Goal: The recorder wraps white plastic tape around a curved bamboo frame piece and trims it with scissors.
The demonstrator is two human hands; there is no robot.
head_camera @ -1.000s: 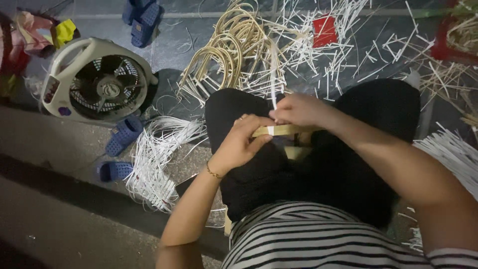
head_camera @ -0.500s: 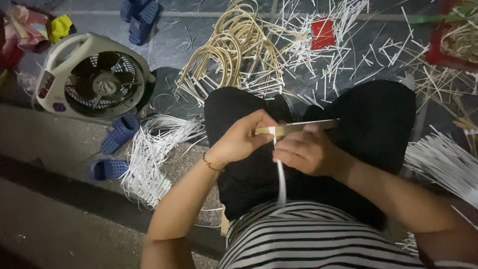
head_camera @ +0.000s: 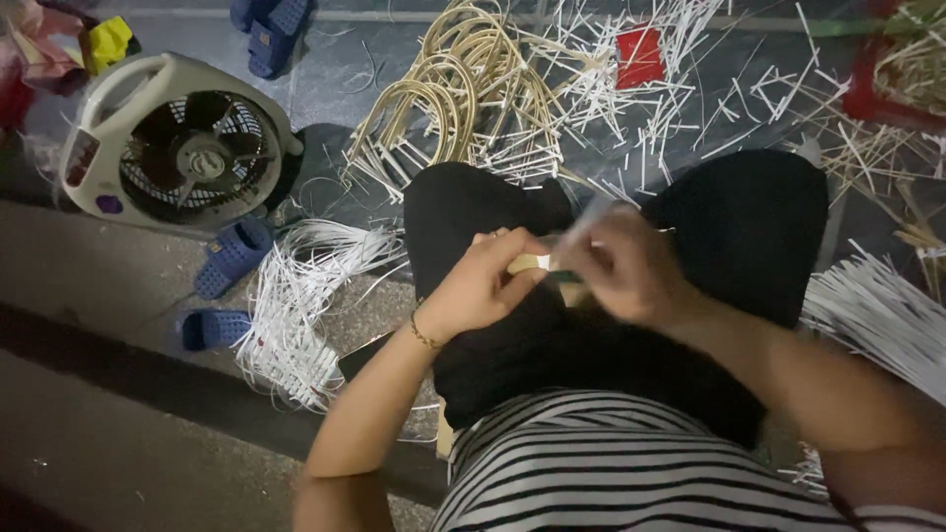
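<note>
Above my lap in black trousers, my left hand (head_camera: 483, 286) pinches the end of a pale bamboo stick (head_camera: 532, 263). My right hand (head_camera: 621, 266) is blurred by motion right beside it and grips a thin white strip (head_camera: 591, 215) that runs up and away from the stick. The two hands touch at the stick. What lies under the right palm is hidden.
A small white floor fan (head_camera: 168, 148) lies at the left. Blue slippers (head_camera: 232, 258) sit beside a heap of white strips (head_camera: 296, 315). Curved cane hoops (head_camera: 453, 89) and scattered white offcuts cover the floor ahead. More white strips (head_camera: 877, 315) lie at the right, and a red basket (head_camera: 902, 69) stands far right.
My right hand has come back up from below the stick to its end, pulling the white strip upward. My left hand has kept its hold in the same place.
</note>
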